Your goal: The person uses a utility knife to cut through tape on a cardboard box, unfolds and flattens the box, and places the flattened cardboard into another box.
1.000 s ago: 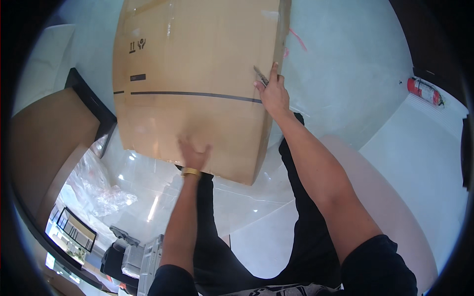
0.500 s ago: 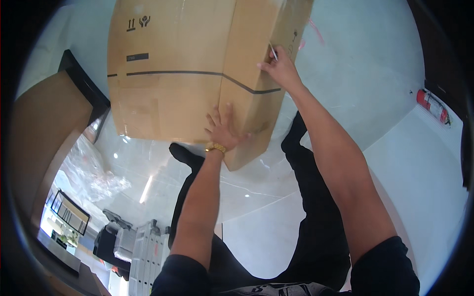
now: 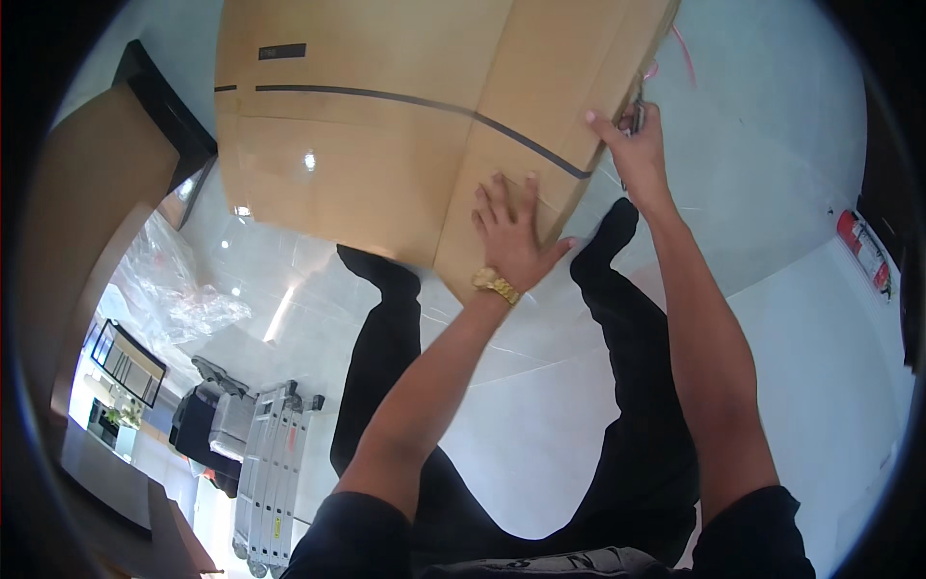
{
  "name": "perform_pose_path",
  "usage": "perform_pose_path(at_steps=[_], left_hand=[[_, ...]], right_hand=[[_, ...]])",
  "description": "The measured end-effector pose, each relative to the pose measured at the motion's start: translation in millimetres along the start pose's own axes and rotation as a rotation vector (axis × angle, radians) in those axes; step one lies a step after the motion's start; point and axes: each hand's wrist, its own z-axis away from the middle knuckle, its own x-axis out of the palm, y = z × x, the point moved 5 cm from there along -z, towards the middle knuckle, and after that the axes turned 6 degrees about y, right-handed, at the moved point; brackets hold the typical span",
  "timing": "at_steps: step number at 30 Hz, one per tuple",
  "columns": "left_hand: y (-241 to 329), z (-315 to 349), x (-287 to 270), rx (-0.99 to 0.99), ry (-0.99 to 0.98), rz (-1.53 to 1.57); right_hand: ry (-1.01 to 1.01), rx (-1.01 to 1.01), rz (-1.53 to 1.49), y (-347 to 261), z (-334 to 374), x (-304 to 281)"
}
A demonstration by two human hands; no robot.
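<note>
A large brown cardboard box [image 3: 367, 183] lies on the floor between and beyond my legs, a dark printed line running across it. My left hand [image 3: 511, 232], with a gold watch [image 3: 496, 284] at the wrist, rests with spread fingers on the box's near right part. At the right edge of the box my right hand [image 3: 639, 154] is closed around a small metal blade-like tool [image 3: 636, 118]. Its exact kind is hard to make out, as the fingers partly cover it. The right thumb points to the cardboard edge.
Pink string [image 3: 685, 56] lies past the box's right edge. Clear plastic wrap [image 3: 178, 289] is heaped on the left, with a folded metal ladder [image 3: 273, 478] nearer me. A brown piece of furniture [image 3: 106, 193] stands far left. On the right is a red fire extinguisher [image 3: 861, 249].
My right hand has moved with the tool from the box's top face to its right edge. My left hand has slid right, off the fold. The box appears turned and shifted in view.
</note>
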Motion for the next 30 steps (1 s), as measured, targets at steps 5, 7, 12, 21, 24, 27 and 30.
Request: perform_pose_path(at_steps=[5, 7, 12, 21, 24, 27, 30], left_hand=[[14, 12, 17, 0.137, 0.293, -0.222], [8, 8, 14, 0.109, 0.248, -0.260], [-57, -34, 0, -0.057, -0.087, 0.202], [-83, -51, 2, -0.047, -0.222, 0.303], [-79, -59, 5, -0.028, -0.246, 0.346], [-78, -65, 4, 0.000, -0.233, 0.367], [-91, -66, -2, 0.000, -0.242, 0.437]], right_hand=[[-0.011, -0.067, 0.105, -2, 11, -12], [0.002, -0.116, 0.095, 2, 1, -5], [0.069, -0.390, 0.347, -14, -13, 51], [-0.288, -0.103, 0.084, 10, 13, 36], [-0.227, -0.175, -0.078, 7, 14, 32], [-0.163, -0.174, -0.026, -3, 2, 55], [-0.256, -0.133, 0.097, -19, 1, 61]])
